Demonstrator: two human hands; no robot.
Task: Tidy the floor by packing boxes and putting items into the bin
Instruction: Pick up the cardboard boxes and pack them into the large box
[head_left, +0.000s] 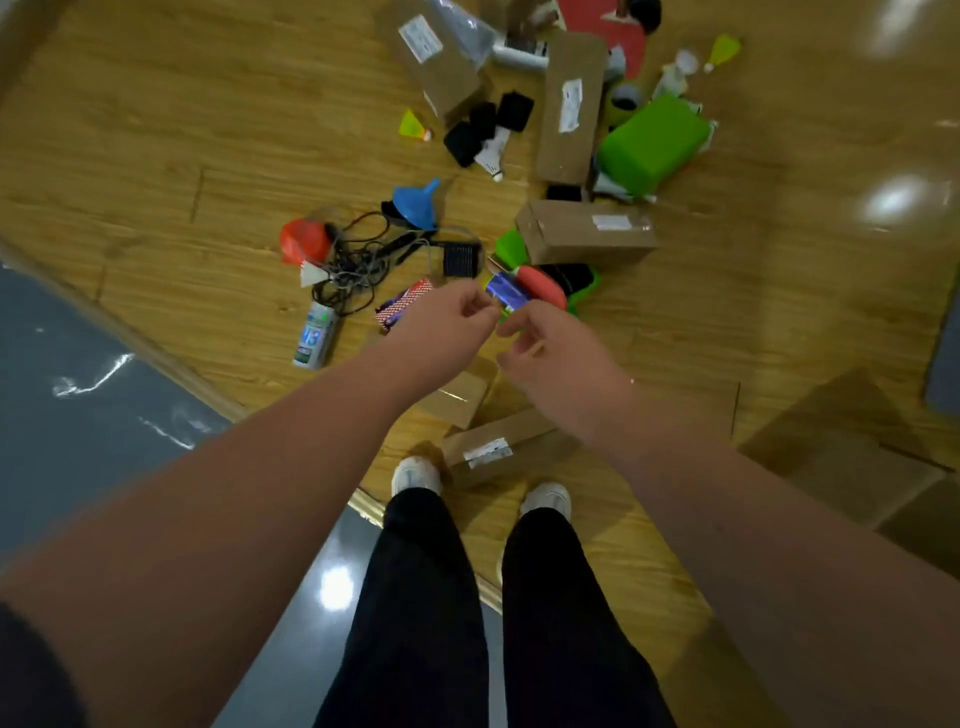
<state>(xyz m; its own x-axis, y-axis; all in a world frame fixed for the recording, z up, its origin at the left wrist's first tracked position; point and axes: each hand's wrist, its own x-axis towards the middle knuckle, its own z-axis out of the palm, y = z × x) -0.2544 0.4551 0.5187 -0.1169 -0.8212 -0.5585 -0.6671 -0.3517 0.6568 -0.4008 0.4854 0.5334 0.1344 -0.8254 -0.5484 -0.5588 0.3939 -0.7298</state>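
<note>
I stand over a wooden floor strewn with items. My left hand (449, 322) and my right hand (550, 353) are held out at waist height, fingertips almost touching, fingers curled in; I see nothing between them. Below them lie small cardboard boxes (498, 449) (457, 397) by my shoes. Just beyond the hands are a blue-purple packet (506, 293), a patterned packet (402, 306) and a red-pink item (543, 286) in a green tray (584, 296). More cardboard boxes (584, 231) (571, 109) (436, 52) lie farther off, next to a green container (652, 143).
A blue funnel (418, 202), tangled black cables (358, 260), a red object (304, 241), a spray bottle (314, 335), a small dark panel (460, 260), black pads (488, 124) and shuttlecocks (413, 124) (722, 52) are scattered around. Flat cardboard (841, 441) lies right. Grey flooring (78, 389) borders the left.
</note>
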